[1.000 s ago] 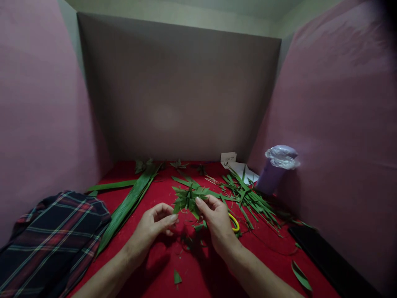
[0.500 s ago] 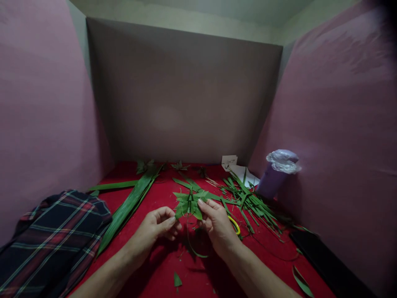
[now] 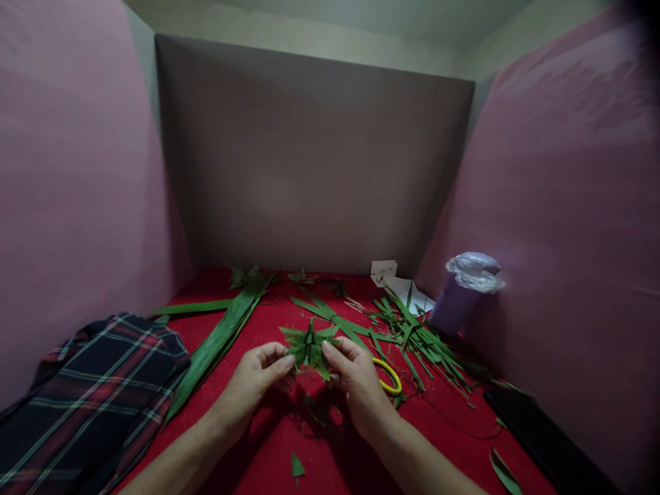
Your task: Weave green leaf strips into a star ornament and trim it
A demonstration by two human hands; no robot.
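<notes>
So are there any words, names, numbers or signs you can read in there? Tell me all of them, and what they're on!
None that can be read.
White card at the back: small dark marks, too small and blurred to read.
White paper in front of it: no writing that I can make out.
Leaf piece in the hands: no writing shows.

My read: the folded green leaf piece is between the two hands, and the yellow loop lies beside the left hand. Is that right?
Not quite: the yellow loop lies beside the right hand, not the left, as the current head view shows. The folded green leaf piece is indeed between the two hands.
</notes>
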